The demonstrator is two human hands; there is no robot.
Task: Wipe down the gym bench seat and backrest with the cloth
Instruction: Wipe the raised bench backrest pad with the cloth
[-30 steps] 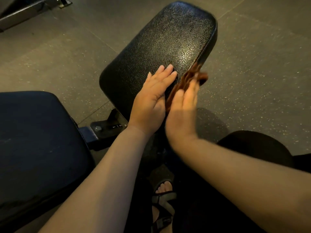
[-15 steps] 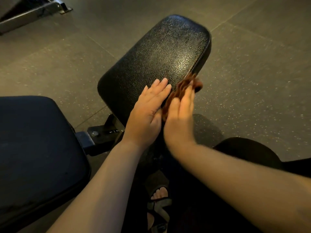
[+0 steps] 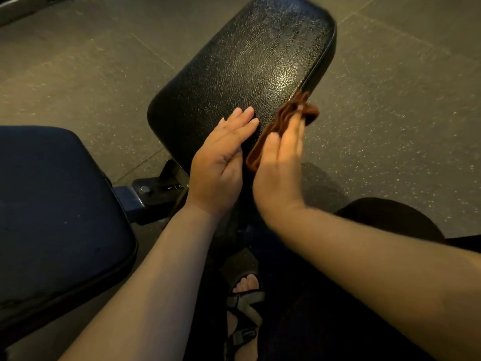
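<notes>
A big blue pad [image 3: 52, 217] fills the left side. It looks the same as it did a moment ago, only a bit lower in the picture. Next to it is a dark metal joint [image 3: 153, 194] with a bolt, and it links the blue pad to the black pad [image 3: 260, 61]. The black pad now reaches the very top of the picture. Half a second ago some floor showed past its far end.

The left hand [image 3: 221, 162] lies flat on the near right part of the black pad. Its fingers are straight and close together, and it holds nothing. It is in the same spot on the pad as before, but now a thin strip of black shows between its fingertips and the cloth.

The brown cloth [image 3: 283, 121] is bunched up in a long strip along the right side edge of the black pad, where it was before. The right hand [image 3: 278, 162] presses it there with straight fingers. This hand is blurry, so it is hard to tell if the thumb tucks under the cloth.

Below the hands, a foot in a strap sandal [image 3: 244, 303] stands on the floor [image 3: 403, 100]. On the right is a dark knee [image 3: 390, 217].
</notes>
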